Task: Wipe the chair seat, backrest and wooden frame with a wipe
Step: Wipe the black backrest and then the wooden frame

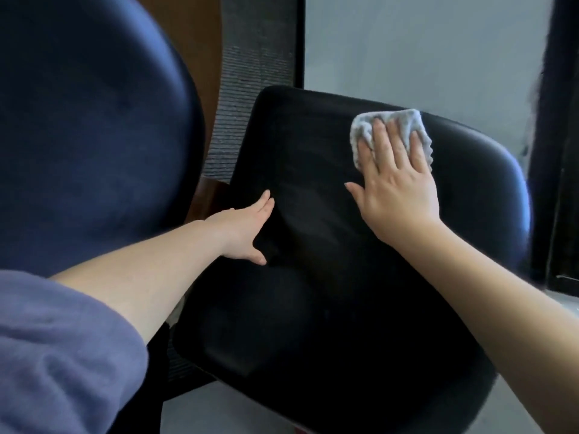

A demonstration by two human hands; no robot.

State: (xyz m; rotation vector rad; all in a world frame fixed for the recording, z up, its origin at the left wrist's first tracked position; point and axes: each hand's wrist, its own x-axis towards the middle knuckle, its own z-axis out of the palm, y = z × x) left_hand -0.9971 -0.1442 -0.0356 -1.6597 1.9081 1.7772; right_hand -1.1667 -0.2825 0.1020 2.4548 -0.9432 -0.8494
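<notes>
The right hand [398,189] presses a folded grey wipe [360,136] with flat fingers near the one o'clock corner of the black chair pad [313,308], while the left hand [247,233] grips its nine o'clock edge, so the padding is mid-wipe and the next stroke probably calls for steady pressure toward seven o'clock.

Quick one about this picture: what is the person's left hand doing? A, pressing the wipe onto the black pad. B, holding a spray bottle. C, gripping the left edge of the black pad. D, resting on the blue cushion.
C: the left hand grips the left edge of the black pad, while the right hand presses the wipe flat near its far edge.
</notes>
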